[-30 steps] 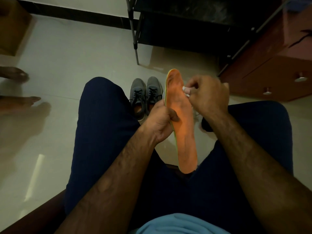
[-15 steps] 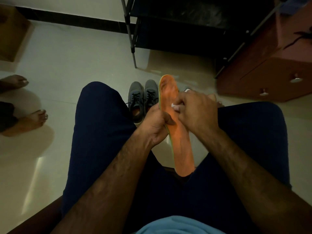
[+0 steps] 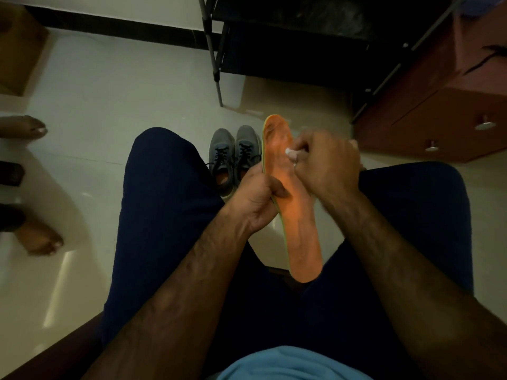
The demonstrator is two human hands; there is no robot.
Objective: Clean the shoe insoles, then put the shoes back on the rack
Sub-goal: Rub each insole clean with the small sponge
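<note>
I sit with an orange insole [image 3: 300, 229] held lengthwise between my knees, toe end pointing away from me. My left hand [image 3: 253, 204] grips its left edge near the middle, thumb on top. My right hand [image 3: 326, 171] pinches a small white wipe [image 3: 290, 152] and presses it on the insole's front part. A pair of grey lace-up shoes [image 3: 233, 157] stands on the floor beyond my left knee, partly hidden behind my left hand. The black metal shoe rack [image 3: 288, 37] stands at the top of the view.
A reddish-brown wooden cabinet [image 3: 444, 113] with round knobs stands to the right of the rack. Another person's bare feet [image 3: 38, 237] are on the pale tiled floor [image 3: 123, 105] at the left edge. A brown box [image 3: 19, 48] sits in the far left corner.
My right hand slid down the insole with the wipe, then back up toward its toe end. My left hand keeps the same grip. The other person's feet have shifted at the left.
</note>
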